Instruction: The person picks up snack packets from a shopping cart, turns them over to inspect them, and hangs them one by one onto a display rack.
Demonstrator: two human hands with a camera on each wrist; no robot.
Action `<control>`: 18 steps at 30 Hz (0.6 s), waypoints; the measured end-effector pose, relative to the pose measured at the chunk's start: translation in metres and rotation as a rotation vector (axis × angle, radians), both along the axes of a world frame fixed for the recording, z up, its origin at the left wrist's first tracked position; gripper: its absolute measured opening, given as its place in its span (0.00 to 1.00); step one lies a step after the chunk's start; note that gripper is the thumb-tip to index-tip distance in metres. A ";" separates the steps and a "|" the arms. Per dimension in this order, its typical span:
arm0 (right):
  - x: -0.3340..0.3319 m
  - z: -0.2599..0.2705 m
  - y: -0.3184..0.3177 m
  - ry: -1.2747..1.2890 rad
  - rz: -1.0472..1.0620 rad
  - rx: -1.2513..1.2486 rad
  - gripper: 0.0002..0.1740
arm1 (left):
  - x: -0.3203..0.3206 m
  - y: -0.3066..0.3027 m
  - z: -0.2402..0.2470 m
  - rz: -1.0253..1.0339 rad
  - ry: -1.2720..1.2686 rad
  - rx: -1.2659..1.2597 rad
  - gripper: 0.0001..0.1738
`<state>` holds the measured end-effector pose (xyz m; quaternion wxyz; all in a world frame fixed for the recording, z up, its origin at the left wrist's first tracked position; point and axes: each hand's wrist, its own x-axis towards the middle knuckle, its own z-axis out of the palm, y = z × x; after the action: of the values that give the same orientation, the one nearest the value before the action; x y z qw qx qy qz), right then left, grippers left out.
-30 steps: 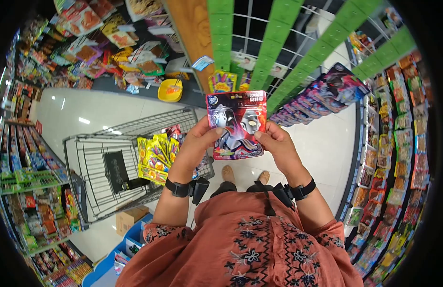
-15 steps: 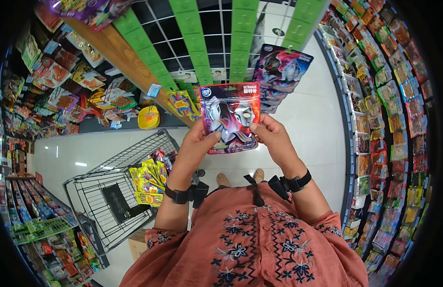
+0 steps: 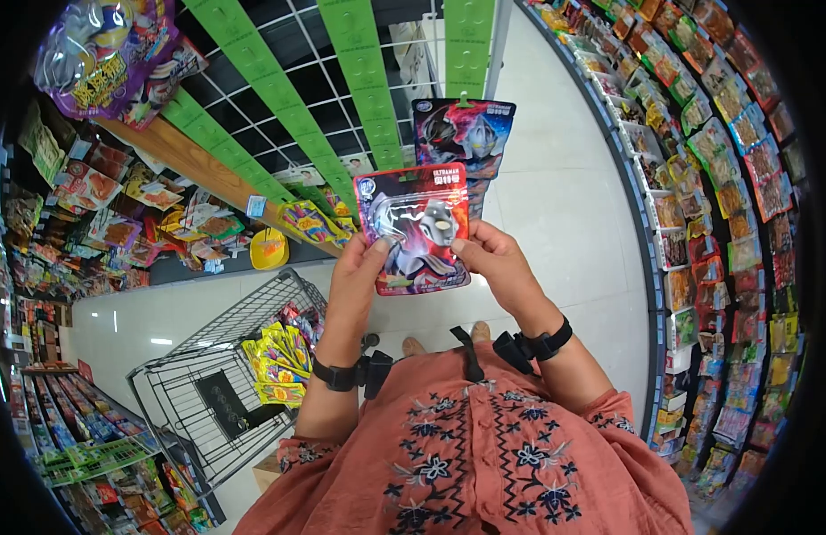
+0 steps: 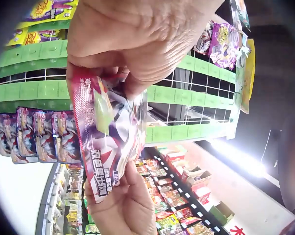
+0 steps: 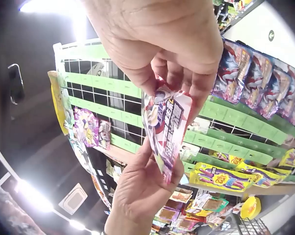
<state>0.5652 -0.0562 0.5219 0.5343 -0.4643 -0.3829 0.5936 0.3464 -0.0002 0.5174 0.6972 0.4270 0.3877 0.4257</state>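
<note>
Pinching 1 red-edged pouch (image 3: 415, 214) at its opposite sides, the left-hand grip (image 3: 351, 274) and right-hand grip (image 3: 496, 261) hold it, with a wire cart (image 3: 218, 401) at left containing yellow packets (image 3: 277, 361).

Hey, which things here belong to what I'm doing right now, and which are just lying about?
Part of it:
- red-edged pouch
- left hand and right hand, both pinching it

Apparently just around:
- shopping cart
- yellow packets inside it
- hanging pouches
- yellow tub
</note>
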 end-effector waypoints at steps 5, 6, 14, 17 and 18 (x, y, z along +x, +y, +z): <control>0.006 0.015 -0.008 -0.036 0.084 0.008 0.14 | 0.016 -0.003 -0.007 0.087 -0.107 -0.077 0.13; 0.007 0.015 -0.009 -0.029 0.090 0.011 0.14 | 0.019 -0.005 -0.008 0.096 -0.110 -0.078 0.13; 0.025 0.016 -0.015 -0.015 0.106 0.012 0.15 | 0.035 -0.017 -0.008 0.212 -0.155 -0.020 0.11; 0.031 0.012 -0.019 -0.002 0.104 0.004 0.14 | 0.040 -0.021 -0.006 0.236 -0.117 0.036 0.09; 0.032 0.009 -0.019 0.006 0.108 0.001 0.14 | 0.041 -0.022 -0.005 0.245 -0.101 0.058 0.09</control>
<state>0.5977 -0.0752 0.5312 0.5029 -0.4407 -0.4063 0.6227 0.3878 -0.0224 0.5126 0.6460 0.3743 0.3892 0.5396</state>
